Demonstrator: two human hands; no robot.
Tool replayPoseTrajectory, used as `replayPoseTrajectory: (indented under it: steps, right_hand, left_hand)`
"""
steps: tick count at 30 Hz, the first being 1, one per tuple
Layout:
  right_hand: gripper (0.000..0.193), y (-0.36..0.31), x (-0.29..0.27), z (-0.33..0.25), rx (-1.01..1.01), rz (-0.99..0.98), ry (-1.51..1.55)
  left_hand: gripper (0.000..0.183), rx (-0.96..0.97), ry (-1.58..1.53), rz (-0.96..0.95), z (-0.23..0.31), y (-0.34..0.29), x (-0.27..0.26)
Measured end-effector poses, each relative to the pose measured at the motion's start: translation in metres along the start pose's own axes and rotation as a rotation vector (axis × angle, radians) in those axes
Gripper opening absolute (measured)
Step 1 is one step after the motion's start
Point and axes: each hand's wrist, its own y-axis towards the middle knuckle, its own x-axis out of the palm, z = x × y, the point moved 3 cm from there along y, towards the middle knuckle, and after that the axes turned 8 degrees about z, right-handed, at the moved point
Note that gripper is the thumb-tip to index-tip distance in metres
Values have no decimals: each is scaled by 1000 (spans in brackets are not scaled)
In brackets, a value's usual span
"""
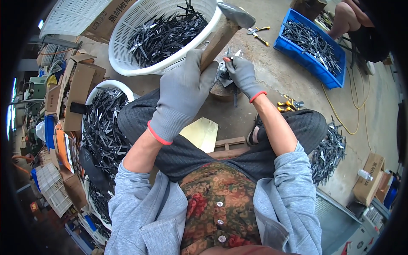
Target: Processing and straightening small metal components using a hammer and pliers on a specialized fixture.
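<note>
My left hand (182,93), in a grey knit glove with a red cuff, grips a hammer by its wooden handle (219,44). The steel hammer head (239,16) is raised above and beyond the hands. My right hand (243,75), gloved alike, is closed on a dark metal scissor blade (235,95) over a round work block (221,90). One tip of bare skin shows through that glove. Small metal parts lie on the block beside its fingers; the left hand and handle partly hide them.
A white basket (115,44) of dark blades stands ahead left, another white basket (127,87) at my left knee. A blue crate (309,54) of blades is ahead right. Pliers (260,35) lie on the floor, more pliers (290,104) near my right knee. A person's knee (343,23) shows beyond.
</note>
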Motion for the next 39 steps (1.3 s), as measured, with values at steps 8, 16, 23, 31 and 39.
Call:
replayPoseTrajectory:
  steps: [8, 16, 23, 31, 39]
  right_hand:
    - [38, 3, 3, 0, 28, -92, -63]
    - [33, 3, 7, 5, -41, -46, -81]
    - [28, 4, 9, 8, -43, -35, -10]
    - [29, 4, 11, 10, -110, 1, -10]
    - [32, 10, 14, 11, -26, -160, -175]
  left_hand:
    - [24, -158, 97, -325, -7, 6, 10]
    - [23, -116, 291, -513, -5, 8, 14]
    - [19, -63, -103, 24, 2, 14, -21]
    - [27, -25, 208, -280, -6, 16, 2]
    - [20, -225, 211, -531, -6, 14, 9]
